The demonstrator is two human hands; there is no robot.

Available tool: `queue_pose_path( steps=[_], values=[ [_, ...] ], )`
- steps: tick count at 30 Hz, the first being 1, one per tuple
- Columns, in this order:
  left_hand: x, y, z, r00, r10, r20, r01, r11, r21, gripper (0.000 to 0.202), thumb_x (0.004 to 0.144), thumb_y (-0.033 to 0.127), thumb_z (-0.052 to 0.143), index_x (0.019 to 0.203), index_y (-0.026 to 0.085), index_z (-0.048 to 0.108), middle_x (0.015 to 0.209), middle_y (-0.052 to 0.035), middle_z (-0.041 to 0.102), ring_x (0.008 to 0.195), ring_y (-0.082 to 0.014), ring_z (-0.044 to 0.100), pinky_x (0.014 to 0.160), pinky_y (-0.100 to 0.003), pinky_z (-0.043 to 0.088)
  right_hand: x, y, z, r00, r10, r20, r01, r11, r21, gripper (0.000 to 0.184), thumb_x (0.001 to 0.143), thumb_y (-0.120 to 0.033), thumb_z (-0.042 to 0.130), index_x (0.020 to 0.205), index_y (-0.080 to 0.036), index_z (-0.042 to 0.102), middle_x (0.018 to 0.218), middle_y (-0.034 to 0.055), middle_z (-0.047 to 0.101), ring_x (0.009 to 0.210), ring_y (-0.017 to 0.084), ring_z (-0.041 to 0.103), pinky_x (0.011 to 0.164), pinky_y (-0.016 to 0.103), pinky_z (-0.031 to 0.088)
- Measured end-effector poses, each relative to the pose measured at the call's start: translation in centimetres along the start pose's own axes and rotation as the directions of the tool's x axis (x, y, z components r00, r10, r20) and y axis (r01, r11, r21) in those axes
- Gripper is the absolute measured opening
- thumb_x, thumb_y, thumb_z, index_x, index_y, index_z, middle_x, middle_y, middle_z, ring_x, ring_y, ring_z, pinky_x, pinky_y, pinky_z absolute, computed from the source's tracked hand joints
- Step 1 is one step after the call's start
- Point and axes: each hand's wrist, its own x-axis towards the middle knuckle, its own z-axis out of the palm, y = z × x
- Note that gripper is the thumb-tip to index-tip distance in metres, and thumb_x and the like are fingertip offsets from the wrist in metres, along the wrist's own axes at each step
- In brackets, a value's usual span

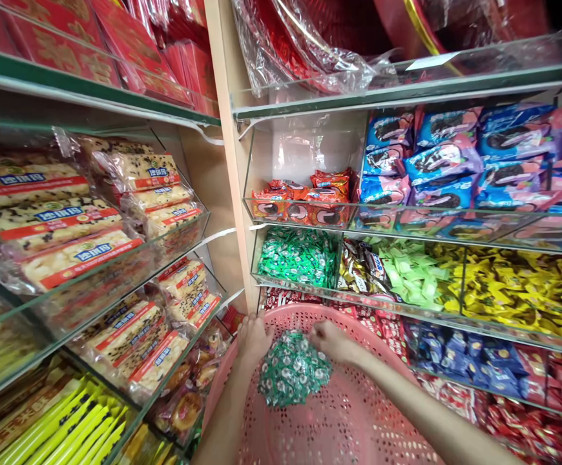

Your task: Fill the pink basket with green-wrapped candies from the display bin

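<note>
A pink perforated plastic basket point(358, 413) is below me, tilted toward the shelves. Inside it lies a clump of small green-wrapped candies point(293, 369); its surface is glossy, and I cannot tell whether a clear bag encloses them. My left hand point(253, 340) is at the basket's far left rim, fingers bent over the edge, beside the candies. At the right side of the clump is my right hand point(333, 340), its fingers curled closed. Whatever those fingers may hold is hidden.
Glass-fronted shelves rise close ahead, holding green candies point(298, 257), yellow-wrapped candies point(523, 284) and blue cookie packs point(448, 161). Bagged puffed-rice bars point(68, 213) fill the left shelves. A wooden upright point(235, 161) stands between both sides. Red plastic-wrapped goods point(320, 39) sit above.
</note>
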Motion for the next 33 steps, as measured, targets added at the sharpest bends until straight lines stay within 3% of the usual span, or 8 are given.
queue_pose_path(
  steps=[3,6,22,29,33],
  values=[
    [0.0,0.0,-0.1,1.0,-0.004,-0.003,0.005,1.0,0.005,0.046,0.085,0.038,0.042,0.125,0.018,0.049,0.117,-0.0109,0.06,0.106,-0.0244,0.053,0.086,-0.033,0.04,0.6,2.7,0.7,0.944,0.237,0.23,-0.256,0.965,0.058,0.026,0.083,-0.019,0.044,0.058,-0.018,0.046,0.047,-0.0029,0.047,0.039,0.008,0.04,0.041,0.019,0.03],
    [0.0,0.0,-0.1,1.0,0.013,-0.012,-0.013,1.0,0.004,0.045,0.085,0.037,0.042,0.125,0.018,0.05,0.114,-0.0107,0.061,0.105,-0.0246,0.054,0.084,-0.033,0.041,0.8,3.8,0.9,0.913,0.313,0.262,-0.337,0.94,0.055,0.025,0.081,-0.019,0.047,0.057,-0.018,0.045,0.047,-0.002,0.048,0.037,0.008,0.04,0.038,0.019,0.029],
    [0.1,0.1,-0.4,1.0,0.019,0.001,-0.019,1.0,0.007,0.042,0.085,0.037,0.043,0.123,0.019,0.051,0.112,-0.0104,0.062,0.104,-0.0233,0.055,0.084,-0.031,0.04,0.5,4.7,2.0,0.924,0.282,0.259,-0.341,0.913,0.222,0.022,0.082,-0.018,0.047,0.06,-0.017,0.047,0.052,-0.003,0.052,0.038,0.005,0.041,0.037,0.016,0.03],
    [0.1,0.0,-0.3,0.999,0.037,-0.029,-0.037,0.999,0.01,0.043,0.085,0.037,0.041,0.121,0.017,0.053,0.11,-0.0113,0.062,0.103,-0.0249,0.056,0.082,-0.033,0.042,0.5,4.2,2.0,0.92,0.33,0.211,-0.347,0.937,0.048,0.022,0.081,-0.015,0.049,0.06,-0.016,0.052,0.056,-0.0001,0.059,0.045,0.009,0.049,0.043,0.019,0.037],
    [0.2,-0.1,-0.1,0.999,0.033,-0.033,-0.033,0.999,-0.005,0.045,0.085,0.037,0.041,0.123,0.016,0.051,0.112,-0.0116,0.062,0.103,-0.0254,0.056,0.083,-0.033,0.042,0.3,3.3,1.4,0.96,0.28,0.019,-0.277,0.955,-0.105,0.011,0.08,-0.018,0.054,0.071,-0.015,0.06,0.072,0.0054,0.064,0.071,0.016,0.059,0.058,0.022,0.039]
  ],
)
